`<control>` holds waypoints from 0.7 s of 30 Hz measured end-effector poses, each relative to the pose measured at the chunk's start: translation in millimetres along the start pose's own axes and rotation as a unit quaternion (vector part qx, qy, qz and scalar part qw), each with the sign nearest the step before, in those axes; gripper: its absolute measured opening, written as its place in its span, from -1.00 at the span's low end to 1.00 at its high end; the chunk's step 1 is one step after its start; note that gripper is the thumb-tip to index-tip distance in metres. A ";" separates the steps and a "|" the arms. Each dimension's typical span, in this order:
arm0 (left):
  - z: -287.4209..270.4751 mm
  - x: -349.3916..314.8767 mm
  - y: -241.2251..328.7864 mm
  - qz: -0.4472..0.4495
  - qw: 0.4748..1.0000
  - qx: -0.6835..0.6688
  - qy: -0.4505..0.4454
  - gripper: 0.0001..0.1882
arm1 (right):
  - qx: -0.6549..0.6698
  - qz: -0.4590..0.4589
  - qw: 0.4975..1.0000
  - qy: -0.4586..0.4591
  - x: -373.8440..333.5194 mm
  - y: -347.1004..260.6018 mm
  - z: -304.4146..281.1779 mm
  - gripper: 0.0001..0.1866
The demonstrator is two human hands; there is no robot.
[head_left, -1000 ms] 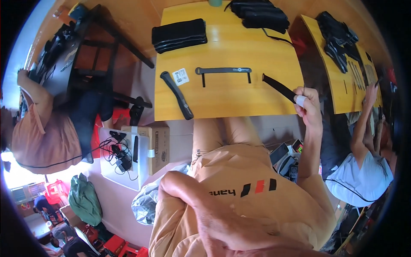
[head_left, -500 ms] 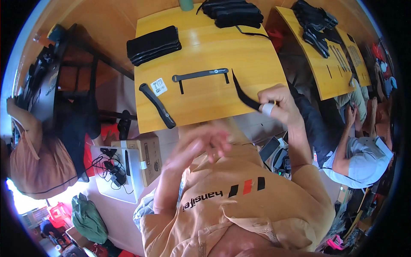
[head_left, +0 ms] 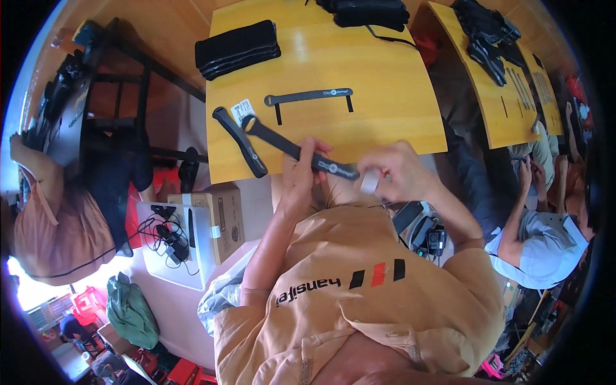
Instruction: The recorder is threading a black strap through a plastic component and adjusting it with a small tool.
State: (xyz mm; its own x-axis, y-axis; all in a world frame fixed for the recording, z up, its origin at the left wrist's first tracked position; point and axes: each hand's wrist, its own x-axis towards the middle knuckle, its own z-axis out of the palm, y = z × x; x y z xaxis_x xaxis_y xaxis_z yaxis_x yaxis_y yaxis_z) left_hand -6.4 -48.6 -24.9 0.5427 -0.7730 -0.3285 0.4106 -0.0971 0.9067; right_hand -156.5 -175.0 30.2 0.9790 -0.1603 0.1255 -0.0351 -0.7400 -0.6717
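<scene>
A dark grey hook-and-loop strap (head_left: 279,138) with a slotted end and a pale print slants over the table's near edge. My left hand (head_left: 301,170) is closed around it near its lower end. Just beyond that end, my right hand (head_left: 404,170) has its fingers bent together. A white band (head_left: 369,181) shows at those fingers; whether it is worn or held is unclear. Another grey strap (head_left: 240,142) lies slanted on the table at the left. A third strap (head_left: 309,97) lies crosswise, above two short black marks.
Stacked black straps (head_left: 237,48) lie on the yellow table (head_left: 385,83) at the far left, next to a black bundle (head_left: 372,13). A white label sheet (head_left: 242,109) is near the straps. A cardboard box (head_left: 224,224) and a white bin (head_left: 176,247) with cables stand lower left. People sit on both sides.
My left hand has come up from my lap and taken hold of the strap. The strap has swung from my right hand to lie slanted leftward, print side showing. My right hand has moved slightly left and down.
</scene>
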 end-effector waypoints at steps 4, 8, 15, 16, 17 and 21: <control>3.5 6.3 -4.2 0.080 0.995 0.008 0.051 -0.62 | 0.253 0.155 0.942 0.157 5.6 14.1 25.7 -0.78; 8.1 7.1 -5.1 0.099 0.993 0.004 0.069 -0.62 | 0.486 0.280 0.814 0.149 9.1 9.5 45.2 -0.82; -13.9 10.5 -9.2 0.020 0.992 -0.125 0.027 -0.73 | 0.538 0.312 0.750 0.224 -4.7 36.2 46.5 -0.92; -21.9 12.7 -9.1 0.026 0.989 -0.141 0.046 -0.78 | 0.539 0.314 0.749 0.223 -6.1 40.0 45.4 -0.92; -29.9 15.1 -8.9 0.032 0.985 -0.156 0.066 -0.81 | 0.524 0.319 0.755 0.233 -6.9 44.0 44.2 -0.92; -56.9 26.1 -5.6 0.042 0.982 -0.179 0.051 -0.84 | 0.498 0.319 0.770 0.240 -4.1 57.2 40.2 -0.91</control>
State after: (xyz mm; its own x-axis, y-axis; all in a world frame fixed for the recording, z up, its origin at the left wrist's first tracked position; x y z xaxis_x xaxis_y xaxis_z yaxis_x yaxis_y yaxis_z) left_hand 47.1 -32.6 -53.6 0.6490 -0.7000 -0.2980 0.5828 0.2058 0.7861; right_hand -154.4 -190.5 -38.1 0.6312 -0.6835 -0.3666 -0.0718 0.4191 -0.9051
